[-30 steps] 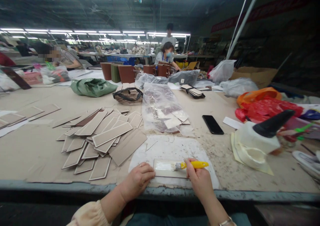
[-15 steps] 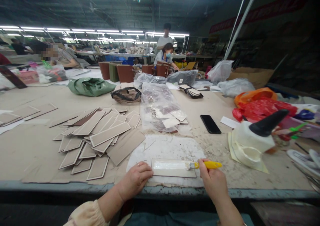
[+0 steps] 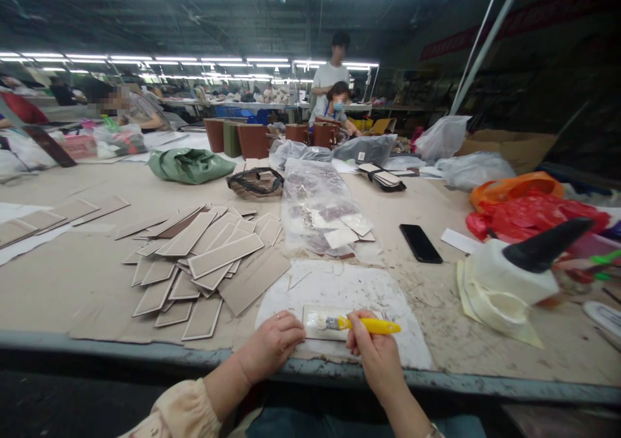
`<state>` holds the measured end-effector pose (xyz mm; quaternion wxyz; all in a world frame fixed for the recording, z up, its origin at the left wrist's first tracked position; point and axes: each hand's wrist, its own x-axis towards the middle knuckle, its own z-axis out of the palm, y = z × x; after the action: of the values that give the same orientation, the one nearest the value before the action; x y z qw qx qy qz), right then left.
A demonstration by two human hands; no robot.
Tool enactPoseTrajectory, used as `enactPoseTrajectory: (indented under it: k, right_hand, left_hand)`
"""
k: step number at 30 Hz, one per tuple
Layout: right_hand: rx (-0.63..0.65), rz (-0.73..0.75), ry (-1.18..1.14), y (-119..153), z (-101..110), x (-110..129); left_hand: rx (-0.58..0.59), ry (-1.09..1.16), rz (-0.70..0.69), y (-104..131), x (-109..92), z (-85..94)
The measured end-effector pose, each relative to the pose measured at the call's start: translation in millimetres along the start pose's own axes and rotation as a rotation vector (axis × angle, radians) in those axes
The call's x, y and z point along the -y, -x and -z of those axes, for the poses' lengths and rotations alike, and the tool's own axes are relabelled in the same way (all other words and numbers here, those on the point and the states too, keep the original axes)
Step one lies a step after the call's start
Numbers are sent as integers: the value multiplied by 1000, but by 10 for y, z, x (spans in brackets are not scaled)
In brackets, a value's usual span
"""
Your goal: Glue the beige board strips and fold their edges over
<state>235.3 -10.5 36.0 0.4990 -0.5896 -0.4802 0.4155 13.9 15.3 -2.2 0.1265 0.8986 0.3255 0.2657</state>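
In my right hand (image 3: 376,344), closed round its handle, is a yellow-handled paintbrush (image 3: 373,325). The brush's bristles rest on the left part of a thin rectangular panel (image 3: 315,330), which carries a whitish wet coating. My left hand (image 3: 281,339) has its fingers curled together at the panel's left end, holding that edge. Part of the panel is hidden behind the right hand and brush. Under it lies a white sheet (image 3: 407,334) at the table's front edge. A loose heap of similar beige panels (image 3: 198,263) with pale borders lies to the left.
A white container with a black spout (image 3: 519,279) stands on the right, near a black phone (image 3: 420,243). Beyond the sheet lies a clear plastic bag (image 3: 330,198). A green bag (image 3: 189,165) and red plastic bags (image 3: 533,211) lie further out. Co-workers sit and stand across the table.
My right hand has drawn the brush leftward along the panel, from its right part to near the left end. My left hand stays at the panel's edge. The view has turned slightly left.
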Motion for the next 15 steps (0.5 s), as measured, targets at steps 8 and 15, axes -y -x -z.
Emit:
enactPoseTrajectory:
  k: [8,15]
  right_hand:
    - [67,40,36,2,-181,-144]
    - [15,106,234,-54,130,-125]
  left_hand:
    - [-9,3,-13,11,19,-25]
    - [-17,29,-16,9,26,-33]
